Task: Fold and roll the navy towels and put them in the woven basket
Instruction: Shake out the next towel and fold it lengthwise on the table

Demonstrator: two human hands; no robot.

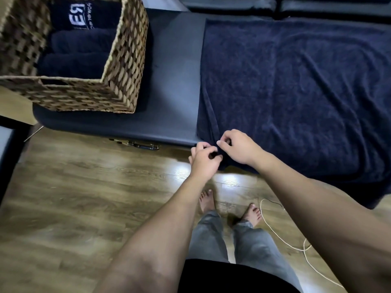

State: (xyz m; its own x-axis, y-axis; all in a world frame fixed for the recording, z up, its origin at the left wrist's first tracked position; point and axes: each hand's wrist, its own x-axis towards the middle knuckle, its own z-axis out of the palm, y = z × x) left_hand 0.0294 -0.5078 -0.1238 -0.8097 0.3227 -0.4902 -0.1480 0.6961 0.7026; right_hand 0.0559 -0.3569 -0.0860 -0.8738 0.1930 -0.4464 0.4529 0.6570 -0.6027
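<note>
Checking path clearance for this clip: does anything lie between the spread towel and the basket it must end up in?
Nothing visible does. Bare dark padded table separates the navy towel from the woven basket, whose open top already holds rolled towels.

woven basket (127, 66): 1
rolled navy towels in the basket (82, 42): 3 that i can see
spread navy towel (296, 98): 1
hands: 2, left hand (204, 158) + right hand (238, 148)
white cord on floor (281, 237): 1
</note>
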